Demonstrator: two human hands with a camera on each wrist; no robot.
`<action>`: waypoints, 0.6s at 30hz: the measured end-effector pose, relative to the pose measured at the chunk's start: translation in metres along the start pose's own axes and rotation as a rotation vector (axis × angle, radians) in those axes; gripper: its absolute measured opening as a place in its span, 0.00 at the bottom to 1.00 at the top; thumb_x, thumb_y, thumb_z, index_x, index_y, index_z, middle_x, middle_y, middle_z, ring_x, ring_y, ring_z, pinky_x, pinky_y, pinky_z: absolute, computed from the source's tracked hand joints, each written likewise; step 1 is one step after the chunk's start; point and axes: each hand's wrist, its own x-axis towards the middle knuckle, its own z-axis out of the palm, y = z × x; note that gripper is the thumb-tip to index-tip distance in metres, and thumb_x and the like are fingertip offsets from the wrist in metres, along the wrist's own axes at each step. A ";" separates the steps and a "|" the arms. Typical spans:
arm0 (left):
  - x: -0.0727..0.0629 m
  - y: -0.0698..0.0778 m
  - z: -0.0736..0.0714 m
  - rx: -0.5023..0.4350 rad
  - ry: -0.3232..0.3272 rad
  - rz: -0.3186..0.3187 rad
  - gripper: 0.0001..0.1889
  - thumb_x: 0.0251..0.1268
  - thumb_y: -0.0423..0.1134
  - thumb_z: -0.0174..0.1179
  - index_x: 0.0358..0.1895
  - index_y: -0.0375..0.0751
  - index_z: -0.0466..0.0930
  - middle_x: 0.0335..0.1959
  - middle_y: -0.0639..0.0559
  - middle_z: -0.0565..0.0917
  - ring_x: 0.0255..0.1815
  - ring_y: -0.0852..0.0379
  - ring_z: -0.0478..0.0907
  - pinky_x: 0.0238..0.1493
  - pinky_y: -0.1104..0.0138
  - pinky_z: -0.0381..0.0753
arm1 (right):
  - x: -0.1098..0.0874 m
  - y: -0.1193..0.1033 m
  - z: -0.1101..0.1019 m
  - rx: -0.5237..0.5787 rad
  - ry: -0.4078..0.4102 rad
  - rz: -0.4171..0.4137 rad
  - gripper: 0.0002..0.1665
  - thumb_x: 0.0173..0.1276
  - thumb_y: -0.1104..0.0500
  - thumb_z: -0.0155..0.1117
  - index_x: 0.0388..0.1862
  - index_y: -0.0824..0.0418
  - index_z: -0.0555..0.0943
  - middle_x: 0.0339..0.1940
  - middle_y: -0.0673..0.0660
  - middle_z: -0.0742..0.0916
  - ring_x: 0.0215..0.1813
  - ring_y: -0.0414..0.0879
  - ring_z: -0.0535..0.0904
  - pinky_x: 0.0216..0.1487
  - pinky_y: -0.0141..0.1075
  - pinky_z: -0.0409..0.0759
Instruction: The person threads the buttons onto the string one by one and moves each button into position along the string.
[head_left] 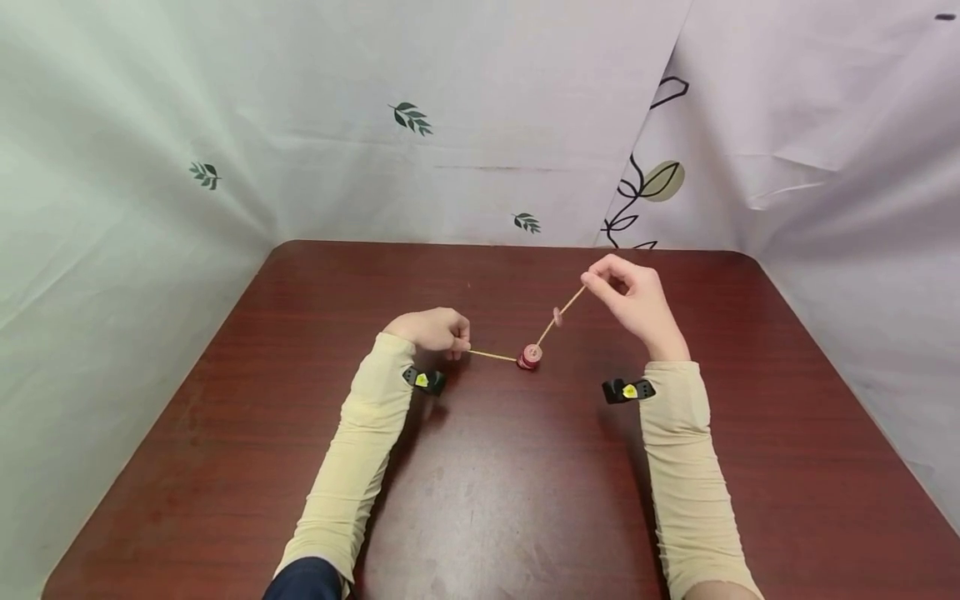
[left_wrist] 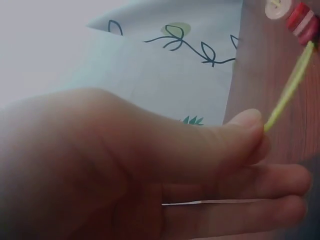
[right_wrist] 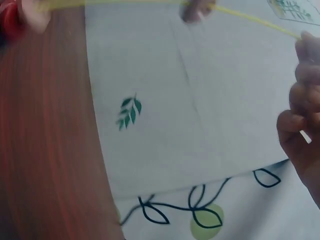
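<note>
A yellow string runs between the two hands and dips in the middle. Several red and pink buttons sit stacked together on it at the low point. One pale pink button hangs apart on the slanting stretch toward the right hand. My left hand pinches one end of the string between thumb and forefinger, seen close in the left wrist view. Higher and farther right, my right hand pinches the other end. Only part of that hand shows at the edge of the right wrist view.
The dark reddish-brown table spreads under both arms. Behind it hangs a white curtain with leaf prints, and more white cloth stands at both sides. A small black wrist camera is strapped at the left sleeve, another at the right.
</note>
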 end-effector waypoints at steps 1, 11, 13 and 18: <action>0.000 0.000 0.000 0.001 0.003 0.000 0.07 0.68 0.32 0.53 0.31 0.36 0.77 0.25 0.47 0.84 0.29 0.57 0.82 0.39 0.72 0.74 | 0.001 0.000 0.000 -0.009 0.003 0.006 0.06 0.67 0.58 0.65 0.34 0.60 0.83 0.20 0.42 0.76 0.22 0.39 0.66 0.25 0.31 0.64; -0.004 0.002 -0.003 0.020 0.035 -0.012 0.08 0.70 0.34 0.53 0.35 0.34 0.79 0.29 0.44 0.86 0.33 0.55 0.83 0.37 0.71 0.71 | 0.001 0.005 -0.001 0.006 -0.047 0.058 0.09 0.67 0.55 0.65 0.30 0.59 0.82 0.19 0.45 0.75 0.23 0.40 0.66 0.27 0.32 0.64; -0.004 0.002 -0.003 0.017 0.036 -0.013 0.08 0.70 0.34 0.53 0.36 0.34 0.79 0.30 0.43 0.86 0.34 0.53 0.83 0.37 0.71 0.71 | 0.001 0.008 -0.002 0.021 -0.064 0.059 0.08 0.68 0.55 0.64 0.32 0.59 0.83 0.21 0.47 0.77 0.24 0.40 0.67 0.28 0.32 0.65; -0.005 0.003 -0.004 0.021 0.068 0.008 0.09 0.71 0.35 0.53 0.36 0.33 0.78 0.30 0.42 0.86 0.34 0.51 0.82 0.36 0.71 0.70 | -0.001 0.019 -0.008 -0.005 -0.114 0.093 0.09 0.68 0.54 0.64 0.34 0.58 0.82 0.21 0.53 0.76 0.25 0.41 0.70 0.29 0.32 0.68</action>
